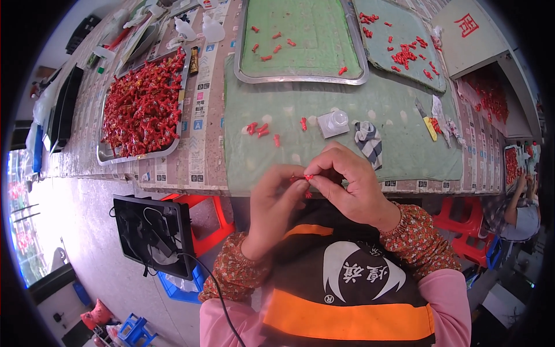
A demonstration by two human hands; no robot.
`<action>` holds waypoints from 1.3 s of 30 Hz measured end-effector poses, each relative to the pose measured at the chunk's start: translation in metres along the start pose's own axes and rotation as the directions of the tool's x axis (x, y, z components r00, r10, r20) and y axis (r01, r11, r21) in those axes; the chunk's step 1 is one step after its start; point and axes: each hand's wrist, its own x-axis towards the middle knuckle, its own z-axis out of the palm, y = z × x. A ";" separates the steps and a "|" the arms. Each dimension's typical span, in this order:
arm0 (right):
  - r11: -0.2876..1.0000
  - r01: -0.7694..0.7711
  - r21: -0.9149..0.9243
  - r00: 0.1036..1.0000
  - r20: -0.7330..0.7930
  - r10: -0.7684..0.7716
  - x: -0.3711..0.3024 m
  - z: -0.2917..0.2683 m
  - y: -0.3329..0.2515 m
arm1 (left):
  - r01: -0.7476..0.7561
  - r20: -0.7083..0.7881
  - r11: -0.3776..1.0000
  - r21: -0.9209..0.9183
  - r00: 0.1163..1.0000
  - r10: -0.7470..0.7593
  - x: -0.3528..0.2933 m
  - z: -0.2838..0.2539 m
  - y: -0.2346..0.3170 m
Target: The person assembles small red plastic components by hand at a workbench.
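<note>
Both my hands meet at the table's near edge, pinching one small red figure [308,195]. My left hand [276,196] grips it from the left between thumb and fingers. From the right, the thumb and forefinger of my right hand [349,184] close on its upper end. Fingers hide part of the figure. On the green cloth [248,162] just beyond lie several loose red pieces [263,129]. A small clear glass pot [337,121] stands on a whitish block there, beside a crumpled checked rag [368,141].
A metal tray [171,151] heaped with red figures stands at left. At the back are a green-lined tray [300,81] and another green-lined tray [413,81] with scattered red pieces. A yellow-handled knife [430,128], plastic bottles [213,29] and an open carton [480,40] surround them. Another person [517,214] sits far right.
</note>
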 end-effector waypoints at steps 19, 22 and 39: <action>0.902 0.143 -0.408 0.990 0.046 -0.136 -0.015 -0.017 0.000 | -0.169 0.054 0.864 0.474 0.985 0.163 0.003 0.013 0.005; 0.977 -0.018 -0.210 0.999 -0.050 0.008 -0.017 -0.023 0.002 | 0.037 0.017 0.989 0.141 0.999 -0.040 0.000 0.018 0.007; 0.877 0.109 -0.468 0.910 -0.308 -0.278 0.004 -0.042 0.021 | 0.128 0.040 0.961 -0.246 0.992 -0.122 0.008 0.008 0.000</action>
